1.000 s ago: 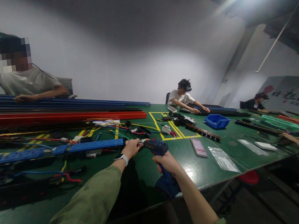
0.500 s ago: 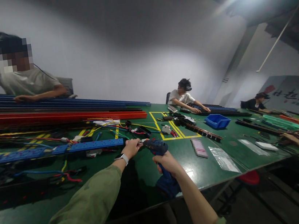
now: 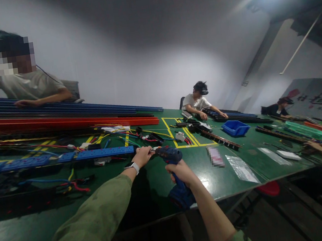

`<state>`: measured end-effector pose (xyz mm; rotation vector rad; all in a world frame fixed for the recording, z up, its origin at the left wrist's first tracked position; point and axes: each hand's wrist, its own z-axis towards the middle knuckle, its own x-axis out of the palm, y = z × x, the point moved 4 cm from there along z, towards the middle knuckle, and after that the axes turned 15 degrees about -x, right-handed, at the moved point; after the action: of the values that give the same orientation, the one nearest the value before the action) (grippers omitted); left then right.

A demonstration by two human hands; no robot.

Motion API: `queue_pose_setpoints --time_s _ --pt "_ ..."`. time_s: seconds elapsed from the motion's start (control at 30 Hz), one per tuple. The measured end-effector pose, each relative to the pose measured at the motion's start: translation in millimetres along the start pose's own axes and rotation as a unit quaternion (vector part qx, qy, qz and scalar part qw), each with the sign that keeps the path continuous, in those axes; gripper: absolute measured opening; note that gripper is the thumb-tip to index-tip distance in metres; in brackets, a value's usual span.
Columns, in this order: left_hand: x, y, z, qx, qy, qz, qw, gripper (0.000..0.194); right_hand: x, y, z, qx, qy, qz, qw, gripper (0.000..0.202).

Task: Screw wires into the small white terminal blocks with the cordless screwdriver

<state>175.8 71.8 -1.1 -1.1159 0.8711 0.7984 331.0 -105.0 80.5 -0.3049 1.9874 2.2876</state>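
Observation:
My right hand (image 3: 182, 172) is wrapped round the grip of a dark blue cordless drill (image 3: 170, 155), its nose pointing left. My left hand (image 3: 142, 157), with a watch on the wrist, is closed at the right end of a long blue power strip (image 3: 104, 153), right by the drill's tip. What its fingers pinch there is too small and covered to make out. Below the strip, a black rail (image 3: 20, 202) lies along the table with blue, yellow and red wires (image 3: 76, 183) near its end.
Behind the strip run a red channel (image 3: 69, 123) and blue rails (image 3: 88, 108). Loose wires and small parts lie mid-table. To the right are a blue bin (image 3: 235, 128), a plastic bag (image 3: 242, 169) and a green tray (image 3: 306, 129). Co-workers sit across the table and a person's hands show at far right.
The view has shifted slightly. My hands and the drill keep nearly the same place at the strip's end. Across the table, the middle co-worker's hands have moved apart.

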Motion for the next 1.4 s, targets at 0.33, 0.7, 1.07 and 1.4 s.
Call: queue_pose_setpoints --time_s 0.33,0.7,1.07,1.4 --pt "-0.4 -0.6 0.1 -0.012 0.006 -0.007 1.000 0.031 0.6 4.1 -1.0 0.016 -0.002 -0.001 1.000 0.009" --pt "-1.9 -1.7 -1.8 -0.011 0.008 -0.003 1.000 0.030 0.1 5.7 -2.4 0.007 -0.003 -0.008 1.000 0.010" --pt "-3.0 -1.9 -2.8 0.002 0.014 0.002 1.000 0.030 0.2 4.3 -2.5 0.015 -0.006 0.002 1.000 0.009" --pt "0.5 0.3 -0.8 0.008 0.006 0.008 1.000 0.030 0.7 7.4 -2.7 0.025 0.004 -0.010 1.000 0.009"
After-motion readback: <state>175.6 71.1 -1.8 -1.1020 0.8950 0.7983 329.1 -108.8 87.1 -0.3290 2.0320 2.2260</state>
